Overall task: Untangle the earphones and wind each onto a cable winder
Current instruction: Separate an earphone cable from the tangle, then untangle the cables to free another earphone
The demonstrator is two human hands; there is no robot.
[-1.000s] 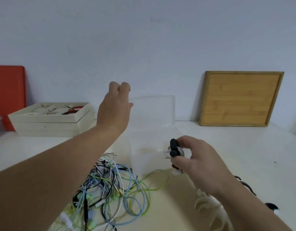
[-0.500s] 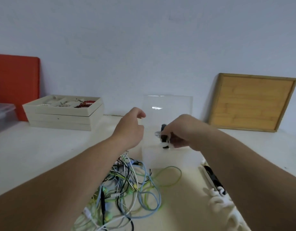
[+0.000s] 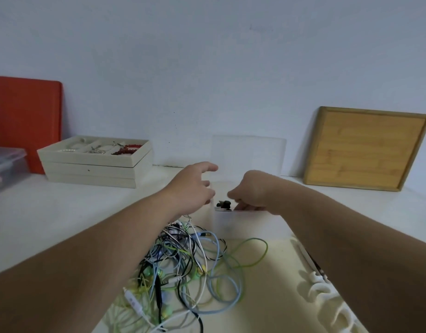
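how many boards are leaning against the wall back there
2. An orange board leans at the far left behind the stacked jewelry trays; a bamboo board leans at the right. The clear box's raised lid stands between them, not counted.

1. Right hand [image 3: 251, 192]: fingers curl down behind the near wall of the translucent box [image 3: 245, 222]; whether they grip anything cannot be told.
2. Small dark item [image 3: 223, 204] inside the box: too small and blurred to identify.
3. Left hand [image 3: 194, 188]: fingertips hidden at the box's left edge; contact unclear.
4. Tangle of earphones [image 3: 190, 265]: near end cut off by the bottom edge.
5. White cable winders [image 3: 327, 296], near right: blurred, partly covered by the right forearm.
6. Clear container [image 3: 5, 169], far left: cut off by the edge.
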